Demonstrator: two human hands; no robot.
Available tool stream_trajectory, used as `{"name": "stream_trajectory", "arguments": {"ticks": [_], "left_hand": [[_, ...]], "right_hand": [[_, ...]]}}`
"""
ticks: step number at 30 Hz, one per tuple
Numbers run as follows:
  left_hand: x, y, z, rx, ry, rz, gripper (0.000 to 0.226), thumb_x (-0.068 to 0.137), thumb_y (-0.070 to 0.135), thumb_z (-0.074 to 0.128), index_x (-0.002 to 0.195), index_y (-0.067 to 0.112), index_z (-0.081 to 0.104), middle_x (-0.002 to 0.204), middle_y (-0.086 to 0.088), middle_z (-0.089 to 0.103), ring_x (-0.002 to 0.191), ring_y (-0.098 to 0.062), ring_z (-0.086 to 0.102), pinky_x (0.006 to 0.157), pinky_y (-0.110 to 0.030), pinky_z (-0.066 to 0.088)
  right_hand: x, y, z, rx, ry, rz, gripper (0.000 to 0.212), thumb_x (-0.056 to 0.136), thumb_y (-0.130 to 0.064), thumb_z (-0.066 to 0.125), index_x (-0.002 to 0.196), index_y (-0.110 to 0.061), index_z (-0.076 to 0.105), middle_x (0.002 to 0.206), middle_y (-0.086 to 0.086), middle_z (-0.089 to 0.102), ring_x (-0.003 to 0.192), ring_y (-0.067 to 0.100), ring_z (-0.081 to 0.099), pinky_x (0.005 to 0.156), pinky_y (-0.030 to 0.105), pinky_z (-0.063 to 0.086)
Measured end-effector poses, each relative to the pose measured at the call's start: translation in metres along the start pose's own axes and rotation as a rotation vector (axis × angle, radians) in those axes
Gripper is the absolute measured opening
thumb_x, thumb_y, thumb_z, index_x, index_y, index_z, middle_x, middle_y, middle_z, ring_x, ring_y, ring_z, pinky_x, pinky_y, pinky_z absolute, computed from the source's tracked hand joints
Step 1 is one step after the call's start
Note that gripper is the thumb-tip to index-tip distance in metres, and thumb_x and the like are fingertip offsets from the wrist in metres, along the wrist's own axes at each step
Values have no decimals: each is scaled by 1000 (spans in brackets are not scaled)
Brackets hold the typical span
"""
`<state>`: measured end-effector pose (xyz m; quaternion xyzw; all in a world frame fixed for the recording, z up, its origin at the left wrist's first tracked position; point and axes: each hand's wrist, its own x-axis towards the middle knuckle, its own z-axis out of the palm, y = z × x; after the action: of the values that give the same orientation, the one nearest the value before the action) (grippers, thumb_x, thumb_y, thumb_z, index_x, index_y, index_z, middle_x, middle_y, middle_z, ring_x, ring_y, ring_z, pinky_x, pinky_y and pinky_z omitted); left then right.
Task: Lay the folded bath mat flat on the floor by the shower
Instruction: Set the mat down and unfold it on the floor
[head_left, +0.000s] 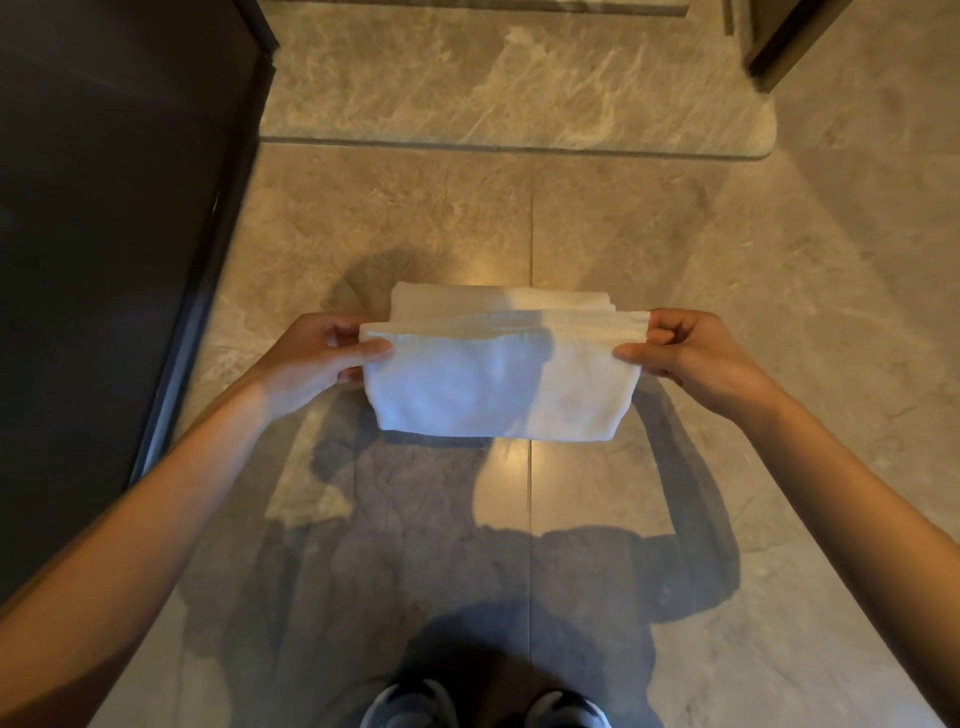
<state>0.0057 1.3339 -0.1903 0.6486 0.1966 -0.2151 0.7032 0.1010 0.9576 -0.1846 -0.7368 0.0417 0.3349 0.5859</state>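
1. A person holds a folded white bath mat (498, 384) stretched between both hands above a marble floor (675, 234). It hangs in the air and touches nothing below.
2. The left hand (317, 358) pinches the mat's upper left corner and the right hand (696, 353) pinches the upper right. On each side the fingers (374, 348) are curled, with the thumb pressed on the near face of the cloth.
3. The mat's long axis runs straight from one set of fingers to the other, crosswise to the person. Its folded layers hang below the fingers, and further layers show just beyond them.
4. Both hands sit about level and equally near the cloth, so neither leads.
5. Ahead of the fingers and well apart from them lies a raised stone step (519, 93), probably the shower threshold. Its edge runs parallel to the mat's long axis.
6. A dark panel (104, 208) stands to the left of the left-hand fingers.
7. Judged from this, the mat is not yet laid. Lowering it calls for both hands to descend together, keeping that axis parallel to the step.
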Motion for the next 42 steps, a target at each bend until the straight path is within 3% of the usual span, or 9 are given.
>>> {"name": "stream_trajectory", "arguments": {"ticks": [8,14,17,21,27,32,37,40,42], "left_hand": [[-39,-12,7,105,-22,-113,16,74,4,71,82,17,74,83,-4,75,83,-19,70,70,-26,59],[-61,-44,9,367,-168,-203,16,75,8,77,79,24,76,76,8,74,70,-1,66,62,-9,47],[-66,-62,15,489,-242,-242,16,75,12,80,83,23,72,75,10,71,71,-1,61,66,-12,44],[-72,-84,24,589,-300,-282,20,74,10,80,90,15,69,87,-7,69,78,-12,59,72,-36,50],[-85,-95,31,746,-405,-223,32,72,9,80,90,29,65,95,-4,69,78,-13,59,72,-23,47],[-88,-95,30,731,-418,-229,30,73,16,82,94,31,67,109,0,68,100,-21,64,91,-37,49],[-67,-82,30,694,-184,-17,22,75,16,81,89,29,70,93,11,70,89,-5,65,81,-29,52],[-46,-69,31,905,-54,317,24,72,15,83,91,17,70,96,2,70,90,-15,65,80,-30,48],[-29,-61,31,1075,7,485,33,71,13,83,100,8,69,103,-6,67,96,-23,63,84,-32,47]], "right_hand": [[-45,5,6,33,-153,96,25,71,5,70,88,-13,71,82,7,71,81,16,66,77,30,55],[-76,43,18,-133,-284,166,28,71,9,73,77,-19,72,69,-6,70,66,4,64,62,16,51],[-84,69,32,-275,-281,188,26,71,6,75,81,-17,69,74,0,66,65,1,61,63,15,47],[-86,93,44,-441,-298,192,22,74,-2,74,91,-14,68,92,8,67,84,19,63,77,30,50],[-99,105,50,-622,-407,158,24,80,-11,71,101,-21,66,97,-7,63,90,8,58,75,4,42],[-98,95,49,-624,-506,149,22,78,-17,73,95,-28,65,103,-3,66,96,11,61,88,24,51],[-76,80,48,-571,-234,-70,18,75,-8,76,90,-15,69,92,0,66,81,4,61,81,26,52],[-56,70,47,-626,-38,-362,19,75,-11,77,92,-11,69,94,-1,64,82,-3,56,77,12,43],[-40,67,44,-798,14,-511,26,78,-16,75,101,-10,67,102,7,64,94,15,57,85,16,37]]}}
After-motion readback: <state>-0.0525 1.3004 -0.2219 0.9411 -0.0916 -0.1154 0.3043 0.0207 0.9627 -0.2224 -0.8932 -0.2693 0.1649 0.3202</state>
